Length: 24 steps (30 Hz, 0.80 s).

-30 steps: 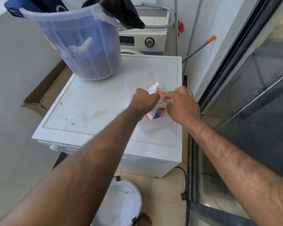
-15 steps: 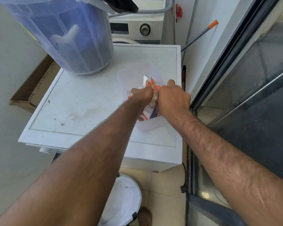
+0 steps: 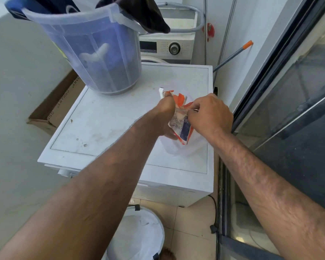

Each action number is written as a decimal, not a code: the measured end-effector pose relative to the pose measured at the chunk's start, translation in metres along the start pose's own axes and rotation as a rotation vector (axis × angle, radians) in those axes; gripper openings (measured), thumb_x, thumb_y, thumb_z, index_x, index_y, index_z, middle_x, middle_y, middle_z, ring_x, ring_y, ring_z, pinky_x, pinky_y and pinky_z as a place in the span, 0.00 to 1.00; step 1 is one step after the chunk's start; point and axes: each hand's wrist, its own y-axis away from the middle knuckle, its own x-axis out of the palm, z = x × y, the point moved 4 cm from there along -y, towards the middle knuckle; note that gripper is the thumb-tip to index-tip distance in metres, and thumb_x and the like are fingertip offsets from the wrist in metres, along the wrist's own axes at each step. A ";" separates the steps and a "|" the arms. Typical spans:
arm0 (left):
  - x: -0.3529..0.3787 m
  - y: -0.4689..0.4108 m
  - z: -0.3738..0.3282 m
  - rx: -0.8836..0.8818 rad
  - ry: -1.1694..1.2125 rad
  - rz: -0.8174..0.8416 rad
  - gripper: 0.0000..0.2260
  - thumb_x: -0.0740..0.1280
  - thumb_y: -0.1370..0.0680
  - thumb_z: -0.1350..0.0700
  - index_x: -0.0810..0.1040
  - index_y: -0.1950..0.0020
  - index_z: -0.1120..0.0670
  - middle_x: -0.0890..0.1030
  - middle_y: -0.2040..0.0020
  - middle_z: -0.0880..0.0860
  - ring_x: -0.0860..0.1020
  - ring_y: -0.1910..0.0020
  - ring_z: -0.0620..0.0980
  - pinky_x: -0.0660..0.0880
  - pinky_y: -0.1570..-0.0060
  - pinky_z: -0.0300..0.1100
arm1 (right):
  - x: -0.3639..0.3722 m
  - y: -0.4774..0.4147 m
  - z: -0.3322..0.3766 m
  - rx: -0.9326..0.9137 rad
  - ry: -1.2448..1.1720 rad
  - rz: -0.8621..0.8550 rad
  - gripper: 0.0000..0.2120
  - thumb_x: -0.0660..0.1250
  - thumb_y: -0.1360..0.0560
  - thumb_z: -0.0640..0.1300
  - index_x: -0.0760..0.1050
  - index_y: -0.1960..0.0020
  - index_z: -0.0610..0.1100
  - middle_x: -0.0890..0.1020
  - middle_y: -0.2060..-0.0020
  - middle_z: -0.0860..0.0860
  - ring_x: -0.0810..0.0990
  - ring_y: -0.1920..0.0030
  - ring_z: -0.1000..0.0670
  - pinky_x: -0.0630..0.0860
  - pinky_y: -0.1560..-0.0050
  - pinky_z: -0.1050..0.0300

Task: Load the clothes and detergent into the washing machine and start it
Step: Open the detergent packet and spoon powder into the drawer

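Clutching the packet point(image 3: 180, 126) in the left grip point(image 3: 166, 114), curled round its left side; pinching the crumpled top edge with the right grip point(image 3: 211, 114). Held at the mouth of a clear tub point(image 3: 193, 149), lower end inside or just over it, cannot tell which. Tub standing on the washer point(image 3: 105, 124), near the right edge. Further back on the same lid, a bucket point(image 3: 120, 76) stuffed with clothes point(image 3: 148, 17), some draped over the rim. Behind, a second machine point(image 3: 169, 47). Down on the floor, a white hamper point(image 3: 139, 239).

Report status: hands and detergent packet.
Left hand and right hand both grip detergent packet, above clear tub. Clothes in bucket, not yet loaded. Nothing in the way.
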 end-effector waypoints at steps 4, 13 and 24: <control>-0.008 0.025 -0.012 0.051 0.004 0.025 0.30 0.43 0.15 0.40 0.79 0.39 0.56 0.84 0.44 0.65 0.81 0.41 0.68 0.75 0.35 0.68 | -0.021 0.000 0.012 -0.067 -0.008 -0.082 0.08 0.74 0.24 0.53 0.87 0.48 0.54 0.84 0.49 0.54 0.82 0.51 0.48 0.83 0.56 0.48; -0.017 0.042 0.001 0.025 0.090 0.020 0.34 0.42 0.16 0.34 0.71 0.33 0.59 0.79 0.35 0.66 0.77 0.34 0.68 0.70 0.30 0.69 | -0.014 0.026 0.015 -0.026 -0.090 -0.119 0.10 0.71 0.22 0.54 0.87 0.45 0.55 0.87 0.51 0.56 0.81 0.60 0.53 0.70 0.69 0.63; 0.017 0.035 -0.003 0.052 0.062 0.072 0.35 0.42 0.17 0.32 0.66 0.25 0.56 0.77 0.31 0.64 0.76 0.33 0.67 0.72 0.31 0.67 | -0.032 0.023 -0.027 0.084 -0.199 -0.128 0.08 0.72 0.22 0.54 0.87 0.48 0.53 0.87 0.53 0.58 0.83 0.58 0.52 0.81 0.63 0.55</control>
